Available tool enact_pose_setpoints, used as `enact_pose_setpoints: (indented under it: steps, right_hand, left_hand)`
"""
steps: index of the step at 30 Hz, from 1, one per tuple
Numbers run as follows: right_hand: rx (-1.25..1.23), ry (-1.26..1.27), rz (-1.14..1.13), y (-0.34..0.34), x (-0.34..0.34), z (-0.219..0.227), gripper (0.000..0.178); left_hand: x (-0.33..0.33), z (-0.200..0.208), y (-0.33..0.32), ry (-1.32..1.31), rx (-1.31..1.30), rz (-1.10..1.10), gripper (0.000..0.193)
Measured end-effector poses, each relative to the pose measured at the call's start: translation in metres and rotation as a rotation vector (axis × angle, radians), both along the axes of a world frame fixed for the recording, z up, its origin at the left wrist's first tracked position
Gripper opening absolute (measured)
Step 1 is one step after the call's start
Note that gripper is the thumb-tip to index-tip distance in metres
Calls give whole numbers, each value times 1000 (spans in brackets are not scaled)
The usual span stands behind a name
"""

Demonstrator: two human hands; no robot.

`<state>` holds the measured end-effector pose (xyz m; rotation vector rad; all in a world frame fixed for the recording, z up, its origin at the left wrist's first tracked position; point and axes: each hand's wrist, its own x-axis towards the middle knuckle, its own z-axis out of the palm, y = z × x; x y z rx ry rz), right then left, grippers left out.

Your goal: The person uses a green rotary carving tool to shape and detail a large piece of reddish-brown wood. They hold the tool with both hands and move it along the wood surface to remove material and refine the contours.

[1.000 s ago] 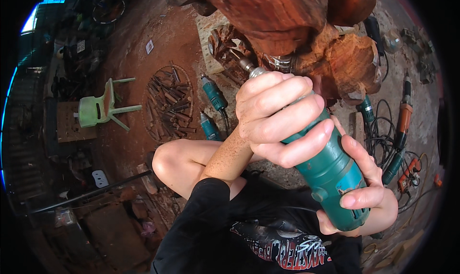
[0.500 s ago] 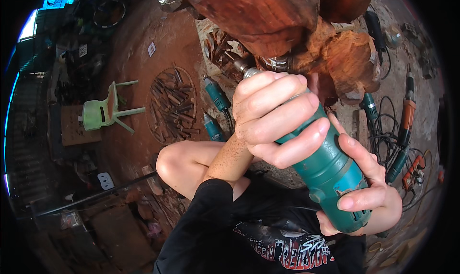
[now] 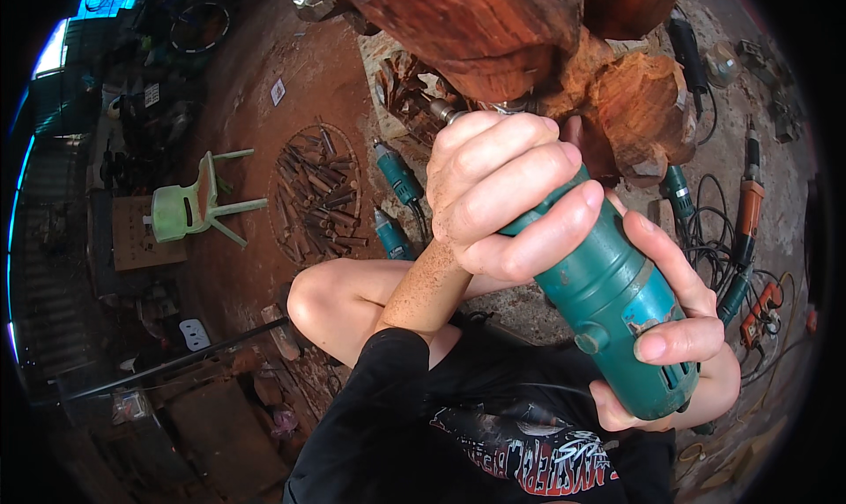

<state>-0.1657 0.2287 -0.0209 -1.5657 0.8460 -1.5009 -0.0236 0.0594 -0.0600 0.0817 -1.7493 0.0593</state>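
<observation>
A teal die grinder lies slanted across my lap, its nose end pointing up and left at a reddish-brown wood carving. My left hand is wrapped round the front of the grinder, close under the carving. Around the rear housing, my right hand is closed with thumb and fingers on either side. The metal chuck shows just past my left knuckles. Whether the bit touches the wood is hidden from view. A rough, paler lobe of the carving juts out to the right.
Two more teal grinders lie left of my hands, beside a round tray of many loose bits. Farther left, a pale green chair lies tipped over. Tangled cables and an orange-and-black tool are on the right.
The grinder's rear end has shifted slightly right and the body has rolled a little, with both hands still on it. Less of the chuck shows beyond my left hand.
</observation>
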Motion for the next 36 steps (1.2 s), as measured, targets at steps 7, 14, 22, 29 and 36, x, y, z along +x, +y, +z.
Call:
enact_pose_setpoints:
  steps: [7, 14, 22, 29, 36]
  right_hand:
    - [-58, -8, -16, 1, 1, -8, 60]
    - [-59, -26, 11, 4, -5, -13, 56]
    - [-36, -42, 47, 5, -4, -13, 67]
    - [106, 7, 106, 17, -17, 4, 69]
    - [61, -22, 91, 25, -11, -11, 67]
  left_hand:
    - [-3, -2, 3, 29, -17, 38, 55]
    - [-4, 0, 8, 48, 24, 25, 58]
    - [-7, 1, 8, 53, 34, 3, 59]
    - [-1, 8, 2, -50, 27, -49, 54]
    - [9, 16, 3, -151, -17, -57, 60]
